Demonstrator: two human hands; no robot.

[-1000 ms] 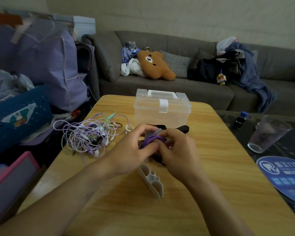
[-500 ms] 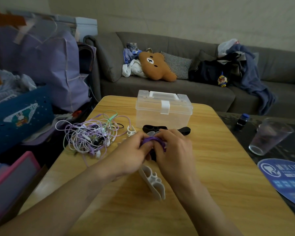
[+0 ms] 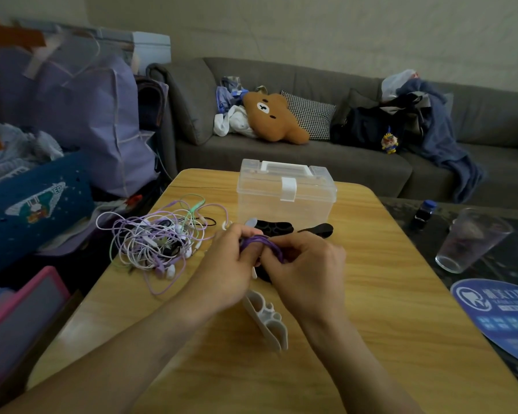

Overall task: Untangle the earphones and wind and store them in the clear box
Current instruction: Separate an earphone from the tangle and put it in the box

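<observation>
two bare forearms reach in from the bottom edge and meet over the middle of a pale wood-grain tabletop (image 3: 386,294). nearest, under the wrists, a white plastic cord winder (image 3: 266,319) with rounded loops lies on the wood. just above it the left hand (image 3: 222,264) and right hand (image 3: 307,273) are close together, the fingers of both curled round a small coiled purple earphone (image 3: 259,242), a glossy bundle of thin cord held above the tabletop. left of the hands a loose tangle of earphones (image 3: 159,237), lilac, white and mint cords with small white buds, sprawls close to the tabletop's left edge. behind the hands lie black cord winders (image 3: 277,227), flat and dark. behind them stands the clear box (image 3: 286,192), frosted plastic, its lid down with a white latch, near the far edge. bare wood spreads to the right and front. off the right edge, a clear plastic cup (image 3: 470,240) stands on a dark surface. farthest, a grey sofa (image 3: 311,162) holds a brown bear cushion (image 3: 274,118).
</observation>
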